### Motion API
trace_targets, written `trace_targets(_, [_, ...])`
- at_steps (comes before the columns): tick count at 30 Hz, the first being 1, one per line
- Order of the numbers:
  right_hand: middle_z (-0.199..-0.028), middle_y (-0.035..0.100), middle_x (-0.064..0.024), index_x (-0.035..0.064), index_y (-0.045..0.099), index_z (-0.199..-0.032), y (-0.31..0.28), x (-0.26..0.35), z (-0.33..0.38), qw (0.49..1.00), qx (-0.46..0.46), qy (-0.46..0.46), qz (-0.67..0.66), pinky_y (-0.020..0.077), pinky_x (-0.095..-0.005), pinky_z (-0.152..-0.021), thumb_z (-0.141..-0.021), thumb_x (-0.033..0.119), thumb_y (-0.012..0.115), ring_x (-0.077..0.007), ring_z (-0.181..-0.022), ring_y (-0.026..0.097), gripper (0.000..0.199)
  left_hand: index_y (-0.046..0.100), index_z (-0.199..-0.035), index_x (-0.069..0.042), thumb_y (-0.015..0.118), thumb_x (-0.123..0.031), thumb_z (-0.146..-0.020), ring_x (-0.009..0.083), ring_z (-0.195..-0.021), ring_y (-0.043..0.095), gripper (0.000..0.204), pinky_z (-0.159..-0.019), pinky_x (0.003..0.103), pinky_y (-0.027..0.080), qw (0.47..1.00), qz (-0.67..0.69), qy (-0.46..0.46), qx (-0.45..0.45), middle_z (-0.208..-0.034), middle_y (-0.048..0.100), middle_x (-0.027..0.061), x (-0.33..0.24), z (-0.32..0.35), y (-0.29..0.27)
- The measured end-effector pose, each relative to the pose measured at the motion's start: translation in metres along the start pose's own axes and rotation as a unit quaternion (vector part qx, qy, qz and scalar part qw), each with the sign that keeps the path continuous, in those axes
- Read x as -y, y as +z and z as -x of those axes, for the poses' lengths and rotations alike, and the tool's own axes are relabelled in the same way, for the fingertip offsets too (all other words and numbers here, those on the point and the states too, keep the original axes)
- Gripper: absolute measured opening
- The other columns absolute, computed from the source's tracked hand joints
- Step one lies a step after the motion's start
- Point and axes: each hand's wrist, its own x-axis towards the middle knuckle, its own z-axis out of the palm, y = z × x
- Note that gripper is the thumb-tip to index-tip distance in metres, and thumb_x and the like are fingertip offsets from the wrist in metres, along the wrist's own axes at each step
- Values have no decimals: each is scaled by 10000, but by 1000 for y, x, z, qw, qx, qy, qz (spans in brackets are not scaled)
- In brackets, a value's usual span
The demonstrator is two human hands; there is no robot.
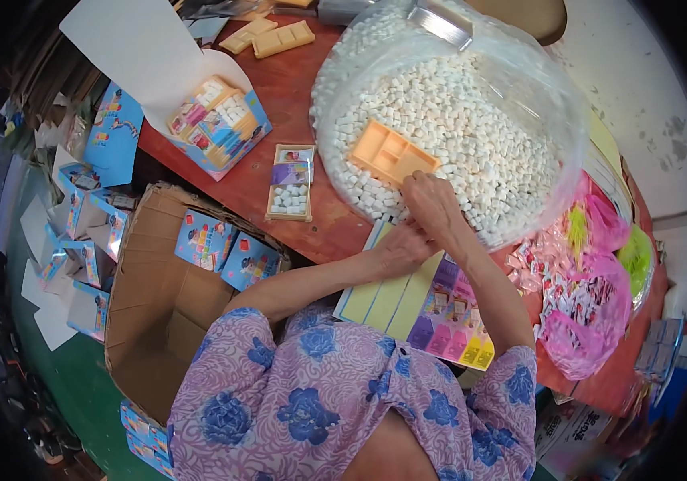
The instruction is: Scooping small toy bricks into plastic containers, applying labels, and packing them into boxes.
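My right hand [432, 202] is closed at the near right corner of an orange plastic tray [386, 154] divided into compartments. The tray is empty and rests tilted on a heap of small white pieces [456, 120] in a large clear plastic bag. Close below, my left hand [402, 250] has its fingers curled beside the right wrist. They are partly hidden, and I cannot make out what they hold. Under the left hand lies a pale yellow sheet [387, 309], next to colourful printed cards or stickers [448, 313] in purple, pink and yellow.
A filled tray with a purple band [289, 183] sits on the red table [279, 108]. Beyond it stands an open blue box [239, 143] of packed trays. A cardboard carton [139, 313] is at left; pink plastic bags [588, 313] of small packets lie at right.
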Motion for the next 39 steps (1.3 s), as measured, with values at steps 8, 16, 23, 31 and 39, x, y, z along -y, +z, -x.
trace_targets(8, [-656, 525, -124, 24, 520, -652, -8, -3, -1, 999, 10, 23, -24, 462, -326, -513, -669, 66, 477, -246, -613, 569, 62, 540, -918, -20, 468, -75, -690, 286, -941, 473, 244, -845, 378, 361, 1000, -1, -1, -1, -916, 521, 129, 1, -1, -7])
trace_targets(16, [-660, 472, -99, 36, 437, -691, -18, -26, 15, 979, -181, 54, -80, 431, -339, -497, -649, 67, 547, -260, -615, 521, 122, 509, -899, -4, 521, -84, -756, 240, -770, 549, 164, -660, 302, 455, 918, 216, -287, -168, -833, 541, 110, -4, -5, -24])
trace_targets(23, [-688, 480, -103, 25, 471, -728, -22, -34, 43, 948, -155, 104, -258, 429, -307, -536, -692, 58, 538, -247, -614, 511, 84, 488, -937, 33, 496, -94, -776, 157, -728, 576, 206, -602, 249, 500, 631, 566, -491, -199, -845, 556, 116, 18, -68, -32])
trace_targets(31, [-1009, 437, -202, 4, 440, -1050, 13, -105, 33, 910, -264, 225, -228, 406, -335, -709, -697, 128, 584, -301, -877, 469, 401, 474, -881, 41, 519, -79, -714, 168, -672, 571, 210, -512, 254, 509, 680, 435, -532, -256, -819, 534, 114, 41, -90, 0])
trace_targets(39, [-1061, 428, -232, 27, 418, -1095, 26, -99, 23, 926, -251, 281, -36, 389, -384, -772, -697, 141, 595, -384, -937, 434, 451, 450, -832, 27, 546, -86, -656, 183, -702, 534, 230, -585, 277, 448, 687, 380, -550, -286, -797, 517, 114, 62, -104, 9])
